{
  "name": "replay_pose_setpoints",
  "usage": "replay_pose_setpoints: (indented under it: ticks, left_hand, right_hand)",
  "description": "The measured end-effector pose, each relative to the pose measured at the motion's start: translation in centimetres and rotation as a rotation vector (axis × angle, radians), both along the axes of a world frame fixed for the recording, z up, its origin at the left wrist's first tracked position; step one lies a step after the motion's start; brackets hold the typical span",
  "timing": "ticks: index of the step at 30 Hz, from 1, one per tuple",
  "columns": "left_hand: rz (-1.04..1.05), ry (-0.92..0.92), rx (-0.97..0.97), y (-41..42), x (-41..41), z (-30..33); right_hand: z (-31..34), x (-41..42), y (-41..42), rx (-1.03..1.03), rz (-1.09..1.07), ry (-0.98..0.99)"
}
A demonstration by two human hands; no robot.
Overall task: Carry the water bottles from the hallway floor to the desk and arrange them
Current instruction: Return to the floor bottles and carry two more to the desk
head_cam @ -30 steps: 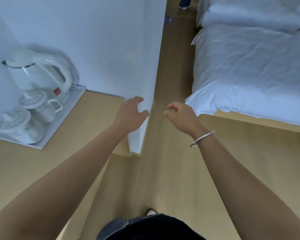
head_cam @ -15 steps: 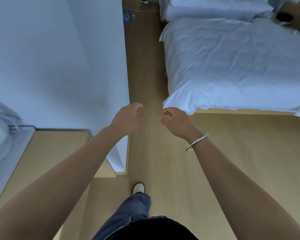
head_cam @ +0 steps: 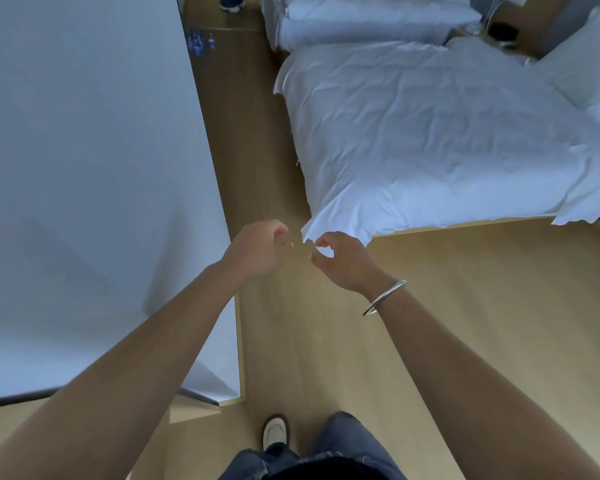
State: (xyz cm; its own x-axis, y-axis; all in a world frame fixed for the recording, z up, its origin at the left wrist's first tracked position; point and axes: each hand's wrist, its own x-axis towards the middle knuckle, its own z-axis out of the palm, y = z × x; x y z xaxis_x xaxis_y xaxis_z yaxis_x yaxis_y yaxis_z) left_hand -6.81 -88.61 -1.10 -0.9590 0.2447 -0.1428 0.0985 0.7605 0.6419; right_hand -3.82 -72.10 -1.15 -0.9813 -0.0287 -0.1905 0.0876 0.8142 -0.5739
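Empty and loosely curled, left hand and right hand now head past the wall corner toward distant blue-capped water bottles.

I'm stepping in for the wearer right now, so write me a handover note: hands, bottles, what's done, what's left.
Left hand: empty, fingers loosely curled, held out in front.
Right hand: empty, half open, bracelet on the wrist.
Bottles: a small blue-labelled cluster on the floor far ahead, by the wall, past the bed.
Done: no bottle in hand; the desk's state is not visible.
Left: walk to the bottles, pick them up, carry them to the desk, arrange them.
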Motion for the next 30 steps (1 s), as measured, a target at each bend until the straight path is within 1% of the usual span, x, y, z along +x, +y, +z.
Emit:
replay_pose_setpoints:
  ticks: [4,9,15,18,22,30]
  left_hand:
    - [-0.028,0.004,0.003,1.4,-3.1,-0.5]
    - [-0.004,-0.009,0.029,3.7,-7.9,-1.8]
    - [0.053,-0.02,0.004,6.4,-16.1,-1.6]
    - [0.077,0.0,-0.015,7.5,-20.6,-0.9]
    - [0.097,-0.006,-0.035,8.8,-25.3,-0.4]
    - [0.11,-0.072,-0.017,9.3,-33.6,-1.3]
  right_hand:
    - [-0.4,-2.8,0.9,-0.015,-0.002,0.005]
    - [-1.2,-7.7,3.0,0.0,0.021,-0.018]
    - [-0.8,-16.6,6.5,0.005,0.062,-0.003]
    - [-0.3,-21.1,8.4,0.056,0.1,-0.027]
    - [-0.7,-26.3,10.6,0.024,0.117,-0.011]
    - [-1.6,-36.1,10.6,0.004,0.158,-0.025]
